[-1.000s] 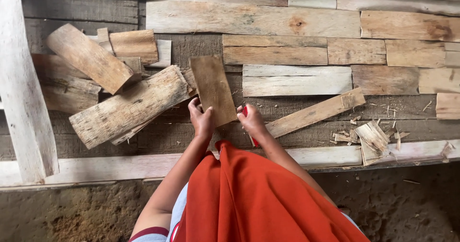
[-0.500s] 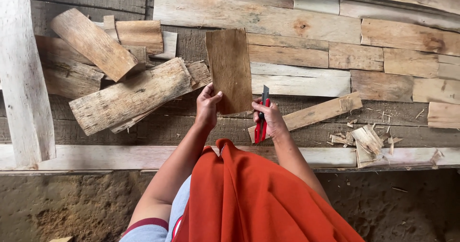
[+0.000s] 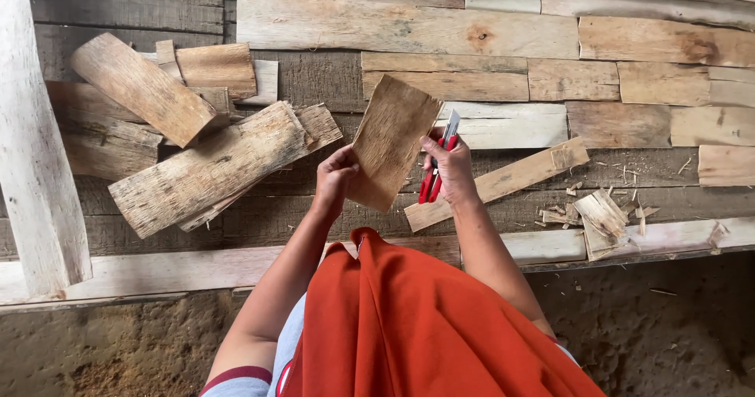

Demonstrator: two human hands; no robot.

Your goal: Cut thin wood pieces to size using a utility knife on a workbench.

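Observation:
My left hand (image 3: 334, 178) grips the lower left edge of a thin brown wood piece (image 3: 391, 140), lifted and tilted above the plank floor. My right hand (image 3: 451, 169) touches the piece's right edge while holding a red utility knife (image 3: 437, 169) with its blade pointing up. An orange cloth (image 3: 409, 326) covers my lap below both hands.
A pile of rough wood offcuts (image 3: 197, 145) lies to the left. A narrow wood strip (image 3: 503, 183) lies slanted under my right hand. Small chips and shavings (image 3: 602, 212) lie at the right. A pale beam (image 3: 31, 145) runs down the left side; dirt ground (image 3: 676, 318) is below.
The wood piece came up off the planks and now tilts to the right between both hands. My right hand picked up the red knife and moved against the piece's right edge.

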